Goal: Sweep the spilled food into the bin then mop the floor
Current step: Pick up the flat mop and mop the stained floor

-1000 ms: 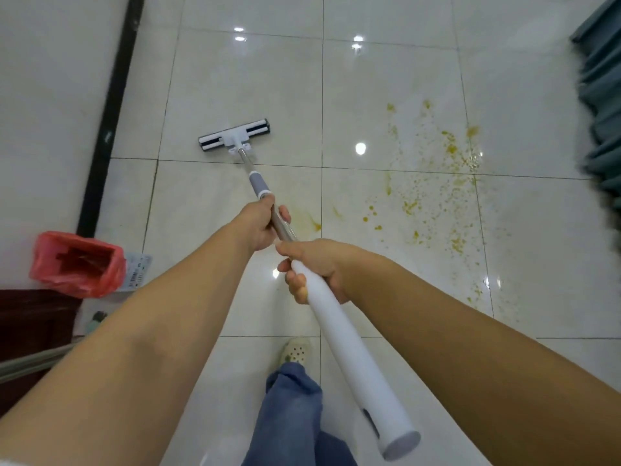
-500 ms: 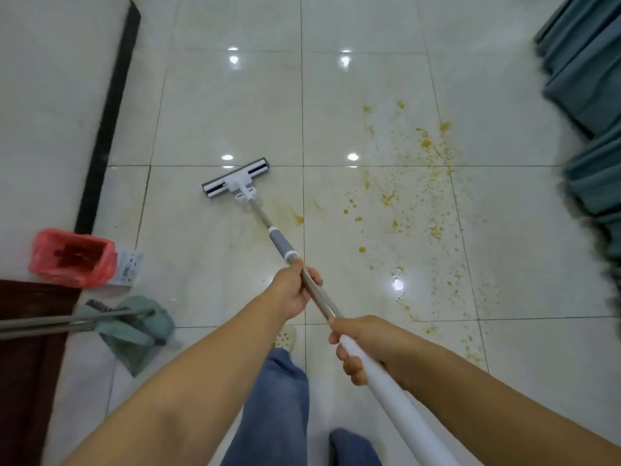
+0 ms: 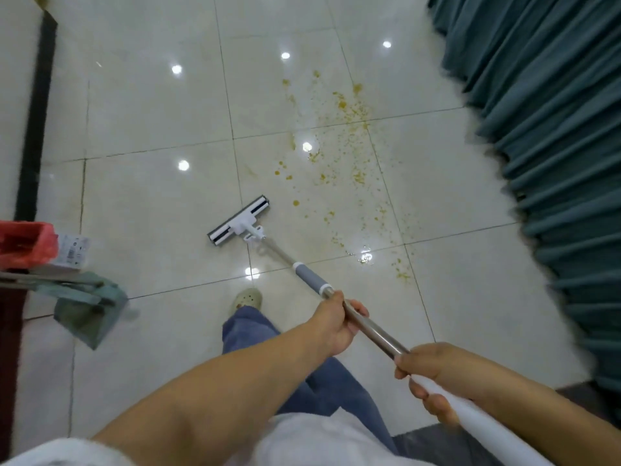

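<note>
Teal curtain [image 3: 544, 146] right, red-lined bin [image 3: 42, 247] left; left hand [image 3: 336, 326] and right hand [image 3: 426, 375] grasp mop [image 3: 309, 277].

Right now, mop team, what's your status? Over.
Left hand, right hand gripping mop handle. Mop head on floor beside yellow spill, not on it. Nothing blocking.

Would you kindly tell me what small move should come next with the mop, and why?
Probably push the mop head forward and right into the nearest yellow specks. It sits flat on the floor just left of them, and the left hand and right hand both grip the handle.
</note>
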The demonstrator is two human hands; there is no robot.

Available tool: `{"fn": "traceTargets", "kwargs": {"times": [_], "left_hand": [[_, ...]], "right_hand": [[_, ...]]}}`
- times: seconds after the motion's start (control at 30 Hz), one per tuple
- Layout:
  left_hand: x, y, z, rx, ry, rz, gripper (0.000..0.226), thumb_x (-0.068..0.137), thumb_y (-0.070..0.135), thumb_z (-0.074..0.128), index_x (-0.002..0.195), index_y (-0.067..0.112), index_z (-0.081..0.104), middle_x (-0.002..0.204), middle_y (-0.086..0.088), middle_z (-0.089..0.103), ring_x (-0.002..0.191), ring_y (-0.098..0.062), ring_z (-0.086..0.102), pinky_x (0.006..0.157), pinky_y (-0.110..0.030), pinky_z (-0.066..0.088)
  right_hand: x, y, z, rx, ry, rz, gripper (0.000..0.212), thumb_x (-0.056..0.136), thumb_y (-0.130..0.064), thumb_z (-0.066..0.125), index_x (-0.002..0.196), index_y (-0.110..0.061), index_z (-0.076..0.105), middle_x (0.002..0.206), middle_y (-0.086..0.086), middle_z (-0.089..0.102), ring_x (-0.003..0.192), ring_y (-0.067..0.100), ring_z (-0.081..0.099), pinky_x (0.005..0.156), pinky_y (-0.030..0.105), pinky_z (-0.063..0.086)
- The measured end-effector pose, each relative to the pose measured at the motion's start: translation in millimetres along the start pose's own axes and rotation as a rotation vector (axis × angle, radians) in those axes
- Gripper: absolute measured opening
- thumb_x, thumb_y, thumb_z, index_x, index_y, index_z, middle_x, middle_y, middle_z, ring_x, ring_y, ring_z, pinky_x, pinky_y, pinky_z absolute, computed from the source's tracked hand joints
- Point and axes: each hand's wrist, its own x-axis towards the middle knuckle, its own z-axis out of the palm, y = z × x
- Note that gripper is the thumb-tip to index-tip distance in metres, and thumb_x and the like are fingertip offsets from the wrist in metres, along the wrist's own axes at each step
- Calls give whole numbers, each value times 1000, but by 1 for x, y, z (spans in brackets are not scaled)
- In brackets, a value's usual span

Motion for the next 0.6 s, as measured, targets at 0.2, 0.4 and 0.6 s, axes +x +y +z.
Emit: {"fn": "traceTargets", "kwargs": {"times": [0.2, 0.4, 0.6], "left_hand": [[-1, -42, 23, 53, -38, -75, 14, 100, 20, 43, 91, 9, 42, 57, -5, 38, 49, -13, 36, 45, -24, 46], [11, 9, 23, 125, -24, -4, 19, 101, 20, 38, 87, 8, 41, 62, -6, 38, 52, -15, 38, 45, -24, 49], [37, 114, 27, 193, 31, 132, 16, 101, 18, 36, 89, 9, 40, 63, -4, 36, 51, -15, 37, 36, -17, 43]], "right_hand": [[-14, 52, -20, 130, -6, -79, 31, 94, -32, 57, 103, -2, 60, 64, 10, 57, 40, 14, 47, 44, 23, 46], [2, 13, -5, 314, -84, -141, 30, 93, -35, 59, 91, -5, 59, 61, 9, 55, 37, 12, 45, 39, 19, 40], [37, -83, 28, 534, -147, -240, 28, 95, -29, 58, 80, -6, 53, 54, 5, 48, 30, 9, 40, 33, 14, 34]]}}
